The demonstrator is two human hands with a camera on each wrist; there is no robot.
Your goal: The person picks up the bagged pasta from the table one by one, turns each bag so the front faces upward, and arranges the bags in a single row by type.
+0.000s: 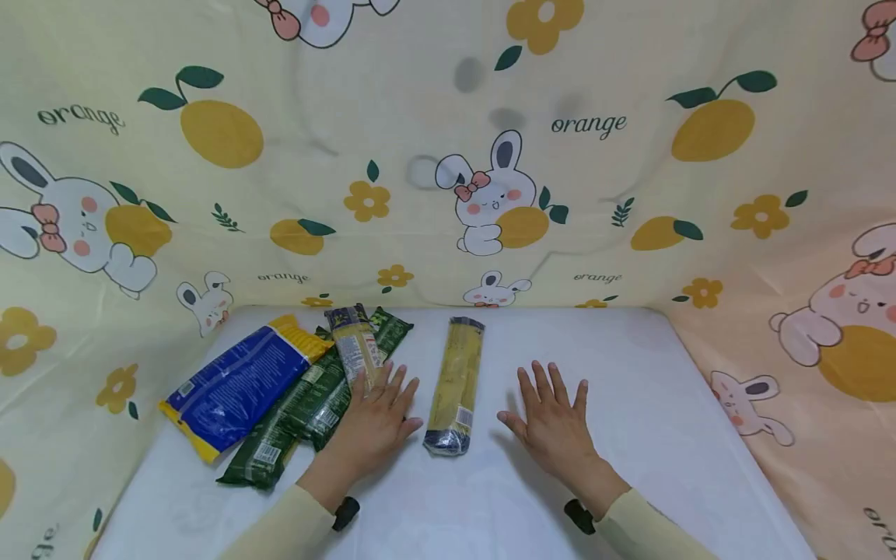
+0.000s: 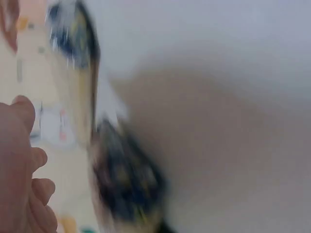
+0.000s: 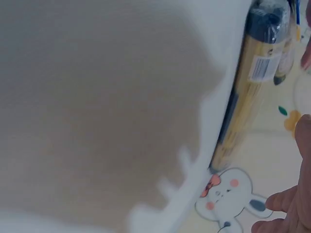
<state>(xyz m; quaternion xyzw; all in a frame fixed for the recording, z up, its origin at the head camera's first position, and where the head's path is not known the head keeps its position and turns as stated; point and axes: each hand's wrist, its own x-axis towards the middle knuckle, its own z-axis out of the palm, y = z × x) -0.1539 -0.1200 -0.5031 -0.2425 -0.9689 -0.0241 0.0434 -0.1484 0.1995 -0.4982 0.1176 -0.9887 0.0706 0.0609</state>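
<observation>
My left hand [image 1: 374, 416], fingers straight and spread, is nearest to a clear pack of spaghetti [image 1: 357, 350] with a dark blue end. Its fingers overlap the pack's lower end in the head view; whether they touch cannot be told. That pack lies across green packets [image 1: 325, 397]. Between the hands lies another spaghetti pack [image 1: 455, 381], upright in the view, with a barcode near its blue lower end. To its right my right hand [image 1: 556, 428] is spread, holding nothing, its shadow on the table. The left wrist view is blurred, showing a spaghetti pack [image 2: 129, 179] beside the left hand.
A blue and yellow bag [image 1: 238, 381] leans over the green packets at the left. All of it lies on a white table [image 1: 630, 373]. A patterned cloth [image 1: 392, 101] with rabbits and oranges stands behind and along both sides. Both wrists wear dark straps.
</observation>
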